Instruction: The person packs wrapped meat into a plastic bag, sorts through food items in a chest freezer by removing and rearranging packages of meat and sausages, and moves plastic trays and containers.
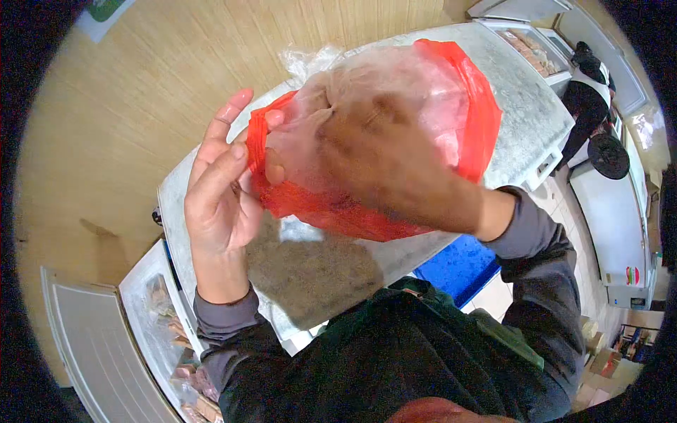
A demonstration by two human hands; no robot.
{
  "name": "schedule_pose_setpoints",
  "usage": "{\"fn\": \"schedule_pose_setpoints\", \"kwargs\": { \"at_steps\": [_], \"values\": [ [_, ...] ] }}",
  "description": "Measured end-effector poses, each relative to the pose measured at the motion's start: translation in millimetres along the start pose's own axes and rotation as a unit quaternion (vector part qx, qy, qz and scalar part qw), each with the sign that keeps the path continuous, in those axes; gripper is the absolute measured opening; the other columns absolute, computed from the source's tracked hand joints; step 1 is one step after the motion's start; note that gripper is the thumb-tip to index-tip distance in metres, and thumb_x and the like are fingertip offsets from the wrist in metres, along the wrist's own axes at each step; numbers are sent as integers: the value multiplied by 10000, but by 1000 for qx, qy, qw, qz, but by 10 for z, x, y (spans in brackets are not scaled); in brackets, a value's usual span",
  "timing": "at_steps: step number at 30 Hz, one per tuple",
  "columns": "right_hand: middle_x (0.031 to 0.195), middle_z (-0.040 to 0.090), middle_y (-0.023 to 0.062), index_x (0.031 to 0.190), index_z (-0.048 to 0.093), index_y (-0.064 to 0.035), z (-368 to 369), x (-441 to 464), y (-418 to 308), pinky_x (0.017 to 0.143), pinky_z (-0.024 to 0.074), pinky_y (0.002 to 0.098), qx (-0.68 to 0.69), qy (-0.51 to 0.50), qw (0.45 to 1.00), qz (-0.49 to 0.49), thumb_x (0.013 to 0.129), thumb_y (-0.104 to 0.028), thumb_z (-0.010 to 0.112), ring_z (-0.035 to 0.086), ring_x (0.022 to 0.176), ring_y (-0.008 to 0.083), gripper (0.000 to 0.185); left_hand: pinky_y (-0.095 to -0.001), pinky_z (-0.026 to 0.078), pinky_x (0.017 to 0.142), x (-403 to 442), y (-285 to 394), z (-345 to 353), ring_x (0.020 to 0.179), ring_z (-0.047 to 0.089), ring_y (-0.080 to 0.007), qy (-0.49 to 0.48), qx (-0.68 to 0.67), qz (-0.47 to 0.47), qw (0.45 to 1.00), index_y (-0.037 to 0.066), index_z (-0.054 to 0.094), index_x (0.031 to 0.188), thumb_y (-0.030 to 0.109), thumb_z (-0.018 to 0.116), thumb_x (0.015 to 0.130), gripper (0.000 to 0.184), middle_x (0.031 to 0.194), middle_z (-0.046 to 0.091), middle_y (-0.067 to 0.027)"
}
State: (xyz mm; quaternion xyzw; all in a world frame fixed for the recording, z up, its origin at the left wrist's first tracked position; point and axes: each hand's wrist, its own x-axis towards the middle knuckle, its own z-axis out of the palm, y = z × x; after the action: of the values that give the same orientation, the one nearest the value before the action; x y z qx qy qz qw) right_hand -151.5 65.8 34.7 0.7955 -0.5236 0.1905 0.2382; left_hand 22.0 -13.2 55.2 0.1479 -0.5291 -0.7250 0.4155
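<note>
A red plastic bag [483, 120] is held up over a pale, worn tabletop [529, 106], with a cloudy clear plastic layer [352, 77] in its opening. My left hand [224, 190] pinches the bag's left rim between thumb and fingers, some of its fingertips behind the rim. My right hand [402, 162] reaches into the bag's mouth, blurred and partly behind the clear plastic. Its fingers are smeared, and what they touch cannot be made out.
Crumpled clear plastic [310, 60] lies at the table's far edge. An open freezer [166, 331] with packages stands lower left, another [529, 49] upper right. A blue container [462, 268] is below the table. A person [589, 99] bends at the right.
</note>
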Motion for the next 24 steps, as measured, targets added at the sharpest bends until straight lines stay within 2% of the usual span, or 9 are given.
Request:
{"fn": "schedule_pose_setpoints", "kwargs": {
  "at_steps": [5, 8, 10, 11, 12, 13, 15, 19, 24],
  "values": [
    [867, 598, 150, 907, 594, -63, 181, 68, -74, 774, 411, 495, 6, -70, 976, -206, 719, -246, 537, 563, 835, 314, 268, -226, 364, 590, 69, -12, 155, 606, 439, -110, 24, 16, 26, 999, -33, 220, 1346, 247, 545, 794, 700, 1152, 527, -213],
    [817, 611, 135, 898, 591, -54, -83, 215, 136, 702, 442, 472, 68, -153, 977, -132, 722, -219, 539, 586, 739, 321, 247, -238, 375, 601, 108, -31, 58, 607, 447, -115, 48, 6, 26, 998, -33, 231, 1341, 259, 548, 793, 697, 1115, 552, -193],
    [801, 615, 132, 874, 589, -44, -223, 443, 324, 666, 460, 427, 122, -84, 985, -94, 717, -208, 548, 593, 722, 316, 230, -275, 400, 693, 121, -28, -23, 746, 483, -161, 55, -9, 26, 998, -27, 240, 1326, 222, 532, 810, 644, 1110, 556, -191],
    [799, 615, 135, 855, 588, -38, -147, 604, 524, 651, 469, 395, 149, 28, 981, -117, 710, -206, 557, 596, 734, 310, 224, -310, 422, 782, 119, -27, -58, 884, 515, -205, 49, -19, 25, 998, -22, 245, 1313, 182, 515, 826, 593, 1114, 553, -197],
    [843, 605, 156, 910, 568, -49, 32, 753, 727, 676, 467, 397, 152, 36, 978, -135, 748, -173, 534, 589, 778, 319, 207, -345, 444, 870, 122, -27, -83, 1022, 548, -250, 42, -27, 23, 998, -16, 250, 1299, 141, 499, 842, 544, 1119, 550, -202],
    [888, 596, 177, 965, 549, -59, 206, 904, 927, 700, 465, 398, 154, 45, 975, -153, 785, -141, 511, 582, 822, 327, 201, -341, 449, 861, 134, -35, -103, 1009, 554, -245, 33, -34, 20, 999, -12, 261, 1292, 134, 498, 845, 527, 1109, 554, -194],
    [969, 595, 161, 1070, 541, -88, 170, 1199, 773, 738, 472, 389, 37, -189, 980, 54, 794, -123, 516, 575, 908, 308, 279, -333, 458, 844, 162, -36, -123, 983, 566, -235, 24, -42, 16, 999, -6, 281, 1279, 119, 496, 850, 496, 1090, 563, -178],
    [990, 592, 153, 1193, 488, -104, 909, 1330, 1262, 784, 473, 340, 92, -281, 948, -118, 803, -125, 512, 565, 992, 275, 391, -319, 468, 818, 187, -27, -130, 937, 580, -216, 45, -41, 10, 998, 2, 301, 1266, 99, 491, 854, 464, 1051, 576, -152],
    [924, 590, 93, 1154, 519, -62, 529, 1111, 1095, 793, 468, 264, 64, -308, 946, -80, 816, -140, 561, 571, 942, 218, 350, -321, 471, 808, 226, -56, -308, 941, 573, -207, 41, -41, 12, 998, 11, 307, 1266, 101, 498, 855, 463, 1046, 572, -145]
  ]
}}
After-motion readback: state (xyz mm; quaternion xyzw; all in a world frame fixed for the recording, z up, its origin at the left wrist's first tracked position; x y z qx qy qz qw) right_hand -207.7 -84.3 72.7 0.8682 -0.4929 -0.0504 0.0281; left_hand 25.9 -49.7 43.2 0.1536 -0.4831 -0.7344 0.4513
